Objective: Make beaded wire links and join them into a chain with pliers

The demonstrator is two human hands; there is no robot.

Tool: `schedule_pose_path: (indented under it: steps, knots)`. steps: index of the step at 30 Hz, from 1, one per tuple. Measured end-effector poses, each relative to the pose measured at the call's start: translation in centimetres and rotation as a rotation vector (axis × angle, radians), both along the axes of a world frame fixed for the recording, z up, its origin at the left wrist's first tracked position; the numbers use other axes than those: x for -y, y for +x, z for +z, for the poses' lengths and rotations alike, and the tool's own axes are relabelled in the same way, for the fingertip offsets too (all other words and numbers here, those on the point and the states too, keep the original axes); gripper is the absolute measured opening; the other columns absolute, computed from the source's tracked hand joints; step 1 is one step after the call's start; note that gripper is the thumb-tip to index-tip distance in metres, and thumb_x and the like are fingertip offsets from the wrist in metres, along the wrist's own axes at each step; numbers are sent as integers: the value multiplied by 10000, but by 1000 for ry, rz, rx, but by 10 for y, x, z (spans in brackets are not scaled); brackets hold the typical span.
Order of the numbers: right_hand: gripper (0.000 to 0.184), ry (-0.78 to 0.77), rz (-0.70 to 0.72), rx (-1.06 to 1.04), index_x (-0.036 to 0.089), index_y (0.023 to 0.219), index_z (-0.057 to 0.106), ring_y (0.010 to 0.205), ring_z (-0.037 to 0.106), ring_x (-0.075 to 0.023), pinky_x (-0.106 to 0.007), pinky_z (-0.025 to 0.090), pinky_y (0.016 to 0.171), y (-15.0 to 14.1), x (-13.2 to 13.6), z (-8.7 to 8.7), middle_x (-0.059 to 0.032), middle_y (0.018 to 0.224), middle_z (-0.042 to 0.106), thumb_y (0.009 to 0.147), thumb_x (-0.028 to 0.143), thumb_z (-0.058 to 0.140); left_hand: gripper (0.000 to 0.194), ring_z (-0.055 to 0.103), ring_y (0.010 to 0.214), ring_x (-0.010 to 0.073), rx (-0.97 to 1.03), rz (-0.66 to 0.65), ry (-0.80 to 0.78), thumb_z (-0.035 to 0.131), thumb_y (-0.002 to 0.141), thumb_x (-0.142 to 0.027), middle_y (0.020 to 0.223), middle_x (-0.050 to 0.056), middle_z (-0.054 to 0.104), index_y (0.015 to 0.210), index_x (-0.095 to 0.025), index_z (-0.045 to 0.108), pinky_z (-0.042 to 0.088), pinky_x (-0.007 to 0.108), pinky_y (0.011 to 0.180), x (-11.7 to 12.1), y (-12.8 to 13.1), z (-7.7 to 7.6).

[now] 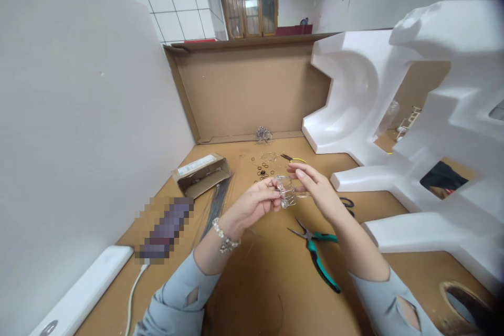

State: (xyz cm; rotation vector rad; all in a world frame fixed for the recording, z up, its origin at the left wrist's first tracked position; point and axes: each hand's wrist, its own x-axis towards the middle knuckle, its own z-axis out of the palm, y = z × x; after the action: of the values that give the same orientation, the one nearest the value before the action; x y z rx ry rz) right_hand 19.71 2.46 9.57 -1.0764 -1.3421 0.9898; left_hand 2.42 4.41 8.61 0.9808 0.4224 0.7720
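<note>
Clock directions run from the wire piece in the hands, with twelve at the far side. The broad surface (236,294) is crowded near the work: the white foam (346,89), from one to three o'clock, could catch the right sleeve (394,299) on a wide swing. Large teal pliers (308,236) at five o'clock lie with jaws parted under the right forearm; a lowered wrist could press on their tips. The left hand (262,202) pinches the coiled wire piece (289,197) between thumb and fingers; too hard a squeeze might bend its loops, and too slack a hold might let it spring free. The right hand (313,184) is loosely open at two o'clock, and a careless brush could knock the coil askew. Loose wires (218,202) at nine could snag the left bracelet (225,236), and the dark rings (262,172) at ten could scatter if swept.

The pixelated object (167,228) between eight and nine cannot be identified. The right forearm covers part of the teal grips and of a dark-handled tool (346,202) at three. Whether the right fingertips touch the coil is unclear, and its wire ends are too fine to make out.
</note>
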Motion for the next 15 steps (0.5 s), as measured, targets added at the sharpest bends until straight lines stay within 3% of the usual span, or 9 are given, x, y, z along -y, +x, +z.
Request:
schedule_pose_path:
  steps: [2, 5, 8, 11, 15]
  knots:
    - [402, -91, 59, 29, 276, 1132, 598, 1014, 578, -219, -300, 531, 653, 8, -2, 1, -72, 1176, 591, 802, 496, 533, 188, 487, 560, 45, -22, -14, 30, 649, 720, -138, 767, 2, 546, 839, -126, 504, 380, 187, 539, -4, -7, 1]
    - [488, -207, 117, 47, 272, 1212, 545, 750, 635, -173, -236, 500, 467, 9, -1, 1, -97, 1101, 608, 807, 541, 501, 190, 480, 554, 44, -64, -33, 94, 641, 727, -160, 774, -1, 544, 849, -131, 498, 376, 190, 533, -7, -13, 2]
    - [519, -267, 174, 36, 264, 1227, 512, 600, 624, -144, -215, 457, 377, -1, 1, -3, -91, 1040, 625, 810, 571, 475, 178, 483, 552, 53, -189, -17, 243, 632, 731, -175, 735, -13, 530, 829, -136, 487, 393, 202, 544, -6, -13, 4]
    - [431, -226, 185, 46, 229, 1016, 604, 669, 632, -174, -222, 471, 394, -15, 1, -13, -64, 889, 650, 818, 580, 452, 163, 483, 556, 62, -361, 8, 382, 609, 743, -185, 678, -29, 508, 827, -143, 476, 417, 212, 558, -2, -8, 3]
    - [457, -165, 64, 19, 206, 746, 586, 531, 558, -145, -230, 419, 370, -30, -6, -31, -31, 675, 618, 828, 611, 392, 165, 484, 585, 70, -474, 77, 453, 582, 760, -212, 689, -26, 501, 861, -155, 466, 441, 207, 549, 1, -3, -1]
